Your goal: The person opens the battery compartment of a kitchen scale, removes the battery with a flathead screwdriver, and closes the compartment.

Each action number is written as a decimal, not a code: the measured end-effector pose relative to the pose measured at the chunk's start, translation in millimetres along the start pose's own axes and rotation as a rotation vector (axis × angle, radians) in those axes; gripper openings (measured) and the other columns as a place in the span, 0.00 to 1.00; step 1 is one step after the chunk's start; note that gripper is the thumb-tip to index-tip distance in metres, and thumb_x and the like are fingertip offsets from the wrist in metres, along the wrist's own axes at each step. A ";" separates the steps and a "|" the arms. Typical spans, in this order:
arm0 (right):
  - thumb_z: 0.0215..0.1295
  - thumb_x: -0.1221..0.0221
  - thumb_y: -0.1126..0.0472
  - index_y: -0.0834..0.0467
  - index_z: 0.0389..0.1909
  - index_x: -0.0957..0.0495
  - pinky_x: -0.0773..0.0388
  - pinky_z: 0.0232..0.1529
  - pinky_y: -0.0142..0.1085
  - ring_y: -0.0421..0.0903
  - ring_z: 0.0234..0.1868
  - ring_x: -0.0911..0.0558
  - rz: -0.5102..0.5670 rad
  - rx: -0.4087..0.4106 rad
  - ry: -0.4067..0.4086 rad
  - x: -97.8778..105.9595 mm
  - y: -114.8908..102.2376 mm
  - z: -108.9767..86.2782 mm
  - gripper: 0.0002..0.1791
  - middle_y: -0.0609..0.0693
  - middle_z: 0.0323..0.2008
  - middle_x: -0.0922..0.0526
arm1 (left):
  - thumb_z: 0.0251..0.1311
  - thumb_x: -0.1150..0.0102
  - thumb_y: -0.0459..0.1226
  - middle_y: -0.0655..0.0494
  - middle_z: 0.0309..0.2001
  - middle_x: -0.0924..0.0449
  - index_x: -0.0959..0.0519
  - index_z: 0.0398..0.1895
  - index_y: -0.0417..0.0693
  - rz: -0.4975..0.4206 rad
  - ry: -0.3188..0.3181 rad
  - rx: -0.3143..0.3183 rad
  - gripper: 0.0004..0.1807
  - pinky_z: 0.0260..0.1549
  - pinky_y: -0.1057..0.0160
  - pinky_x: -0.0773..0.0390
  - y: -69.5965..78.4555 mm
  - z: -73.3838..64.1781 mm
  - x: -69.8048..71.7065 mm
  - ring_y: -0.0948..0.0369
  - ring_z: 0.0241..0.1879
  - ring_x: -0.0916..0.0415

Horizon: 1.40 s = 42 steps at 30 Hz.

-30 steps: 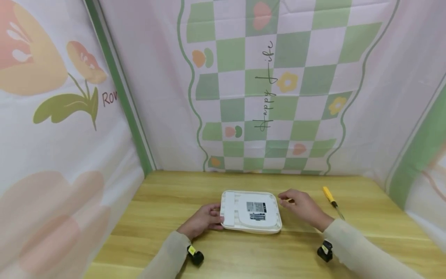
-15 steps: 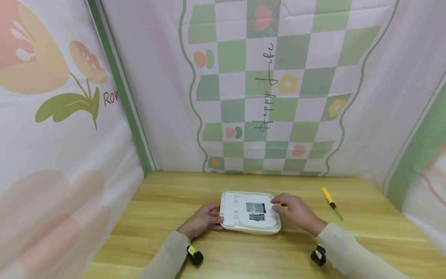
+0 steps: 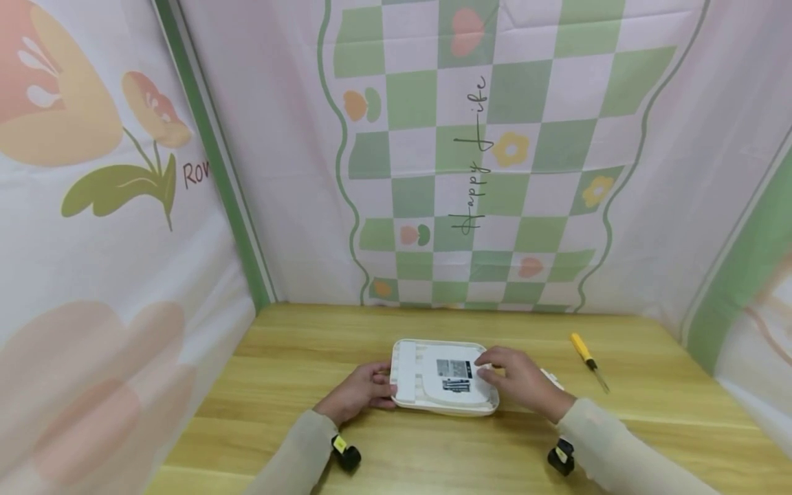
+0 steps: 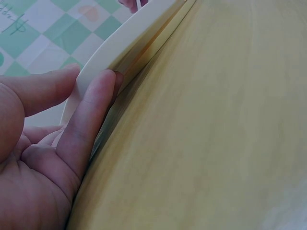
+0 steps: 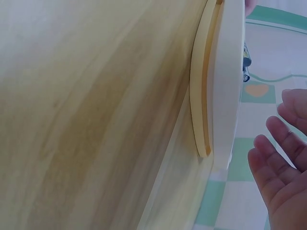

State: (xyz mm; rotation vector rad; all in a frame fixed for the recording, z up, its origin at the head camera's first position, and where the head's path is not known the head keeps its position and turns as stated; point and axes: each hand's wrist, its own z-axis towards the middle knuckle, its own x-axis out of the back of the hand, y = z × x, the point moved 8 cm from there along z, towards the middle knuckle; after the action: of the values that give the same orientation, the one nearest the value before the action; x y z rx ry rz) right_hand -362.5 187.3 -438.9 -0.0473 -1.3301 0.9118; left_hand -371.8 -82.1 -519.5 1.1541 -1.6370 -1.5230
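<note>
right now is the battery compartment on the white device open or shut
Open: the head view shows batteries lying uncovered in the white device, beside its label.

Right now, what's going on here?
A person's left hand pinches the edge of a white, rounded-square plastic device. The right hand is over the opposite side; whether it touches is unclear. Dark, silvery cylinders resembling batteries sit exposed in the device. A yellow-handled metal screwdriver lies to the right on the wood-grain table.
</note>
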 end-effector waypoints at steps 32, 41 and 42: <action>0.66 0.38 0.61 0.55 0.46 0.17 0.22 0.53 0.51 0.50 0.52 0.21 -0.126 0.132 -0.094 -21.0 -15.2 2.0 0.09 0.47 0.47 0.18 | 0.62 0.42 0.24 0.40 0.43 0.20 0.41 0.70 0.30 -0.011 -0.012 -0.003 0.33 0.42 0.54 0.15 -0.6 0.4 -0.7 0.48 0.41 0.18; 0.66 0.38 0.61 0.55 0.44 0.16 0.22 0.53 0.48 0.48 0.52 0.22 -0.180 0.150 -0.088 -26.2 -16.0 3.6 0.08 0.49 0.48 0.19 | 0.62 0.42 0.23 0.40 0.44 0.20 0.40 0.70 0.30 -0.004 -0.010 -0.005 0.33 0.42 0.54 0.15 0.7 0.0 -1.0 0.48 0.41 0.18; 0.66 0.38 0.60 0.55 0.44 0.16 0.22 0.54 0.48 0.47 0.52 0.22 -0.183 0.143 -0.091 -26.5 -15.4 3.9 0.08 0.49 0.49 0.19 | 0.62 0.42 0.23 0.40 0.43 0.20 0.40 0.70 0.30 -0.004 -0.011 -0.006 0.32 0.42 0.54 0.15 1.1 0.0 -1.1 0.48 0.41 0.18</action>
State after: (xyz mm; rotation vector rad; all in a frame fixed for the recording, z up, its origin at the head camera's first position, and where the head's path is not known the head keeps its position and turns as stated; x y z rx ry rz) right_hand -356.3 159.6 -451.2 0.2259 -1.3262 0.8589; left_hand -371.6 -81.2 -518.3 1.1481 -1.6373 -1.5388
